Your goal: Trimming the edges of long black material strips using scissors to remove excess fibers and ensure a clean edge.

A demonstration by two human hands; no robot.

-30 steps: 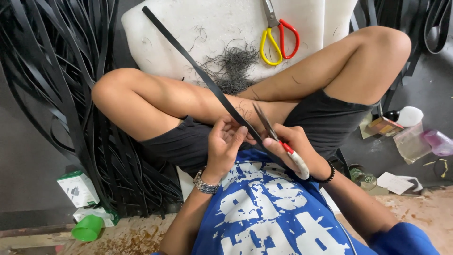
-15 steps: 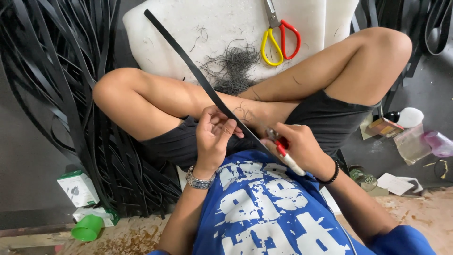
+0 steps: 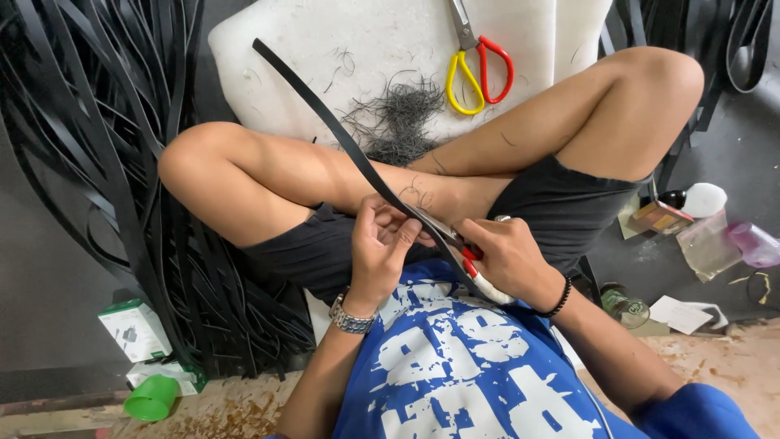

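I sit cross-legged in black shorts and a blue printed shirt. My left hand point(image 3: 380, 249), with a metal watch at the wrist, pinches the near end of a long black strip point(image 3: 325, 110) that runs up and left over my shin onto a white foam pad point(image 3: 325, 49). My right hand point(image 3: 508, 258), wearing a black bead bracelet, grips red-and-white-handled scissors point(image 3: 471, 268) whose blades meet the strip just beside my left fingers. The blade tips are hidden behind my left hand.
Yellow-and-red scissors point(image 3: 479, 61) and a heap of thin dark trimmings point(image 3: 398, 118) lie on the pad. Many black strips point(image 3: 106, 146) pile at the left. A green cup point(image 3: 151, 397) and small boxes point(image 3: 134, 329) sit lower left; plastic bags, a jar and papers at right.
The scissors, earlier raised with blades pointing up, have come down against the strip. My left hand shifted along the strip's near end toward the blades.
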